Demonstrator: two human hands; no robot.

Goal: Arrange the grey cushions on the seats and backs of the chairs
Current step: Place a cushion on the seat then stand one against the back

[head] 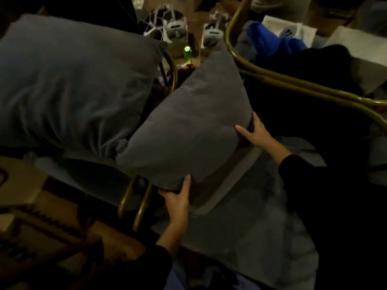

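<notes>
Both hands clamp one grey cushion (188,126): left hand (178,197) at six o'clock, right hand (255,132) at three. No writing is legible.

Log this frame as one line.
step: placing cushion | left hand: grips grey cushion bottom corner | right hand: grips its right edge | second cushion: beside, left

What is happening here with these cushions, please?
A person is placing a grey cushion on a chair with a gold metal frame. The left hand grips its near bottom corner and the right hand grips its right edge. The cushion stands tilted, not yet settled. A second, larger grey cushion already rests on the chair to the left. The room is dim, so finer detail is unclear.
</notes>
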